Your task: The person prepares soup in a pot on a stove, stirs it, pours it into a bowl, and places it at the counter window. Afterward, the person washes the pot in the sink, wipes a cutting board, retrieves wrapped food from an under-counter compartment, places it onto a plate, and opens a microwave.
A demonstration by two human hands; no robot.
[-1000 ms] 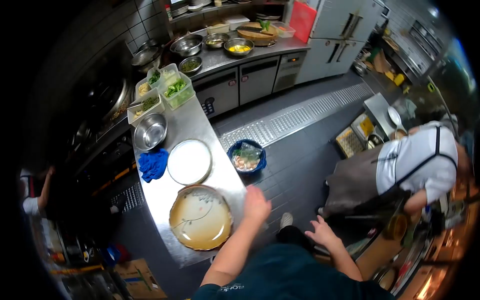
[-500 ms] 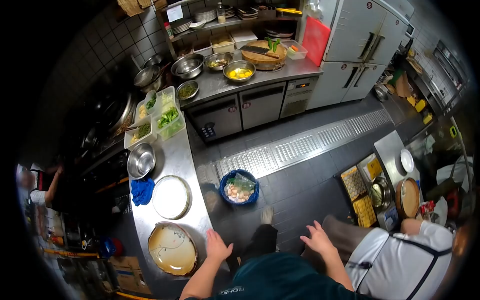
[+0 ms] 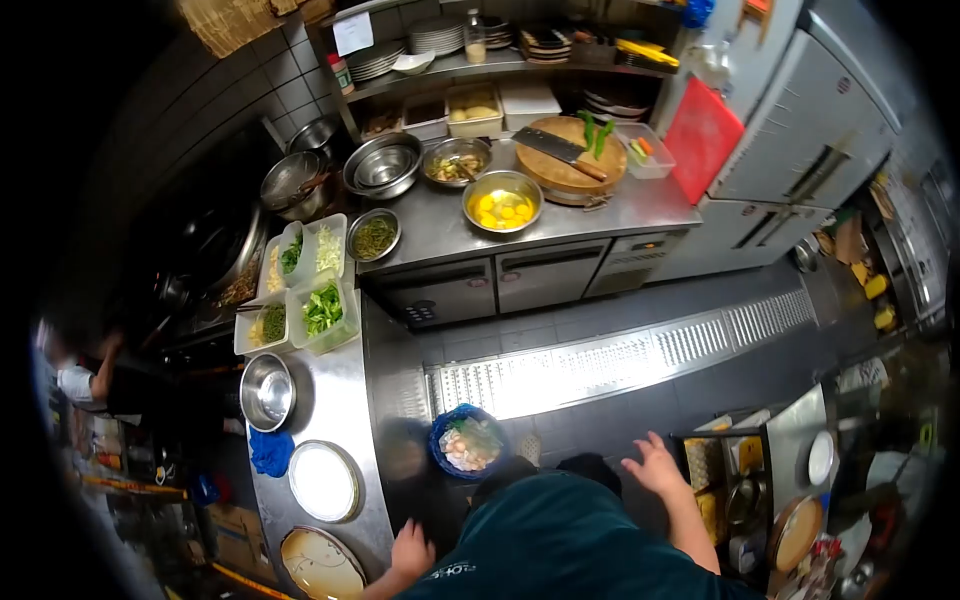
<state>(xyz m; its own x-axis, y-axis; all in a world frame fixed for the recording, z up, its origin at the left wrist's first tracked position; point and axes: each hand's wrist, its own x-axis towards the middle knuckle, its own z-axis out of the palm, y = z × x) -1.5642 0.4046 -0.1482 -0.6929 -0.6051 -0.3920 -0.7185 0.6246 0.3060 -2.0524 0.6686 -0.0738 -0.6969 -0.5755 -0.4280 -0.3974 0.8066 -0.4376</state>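
My left hand (image 3: 412,550) is at the edge of the steel table (image 3: 345,400), with its fingers loosely stretched and nothing in them. Nearest to it lies a cream plate with a brown rim (image 3: 325,565), apart from the fingers; a round white plate (image 3: 324,482) is just beyond. Out to the right, my right hand (image 3: 656,466) hangs over the floor, fingers spread and holding nothing. A blue-lined bin (image 3: 468,442) with eggshells stands on the floor between the table and my feet.
Ahead, a steel counter (image 3: 430,215) carries a bowl of cracked eggs (image 3: 503,203) and a cleaver (image 3: 550,145) on a round chopping board (image 3: 590,180). Tubs of cut greens (image 3: 323,308) stand left. A metal drain grate (image 3: 590,360) crosses the floor. Another person (image 3: 85,375) works far left.
My view has moved forward, bringing the counter and bowls closer. The person in white on the right is out of view. Both hands stay empty.
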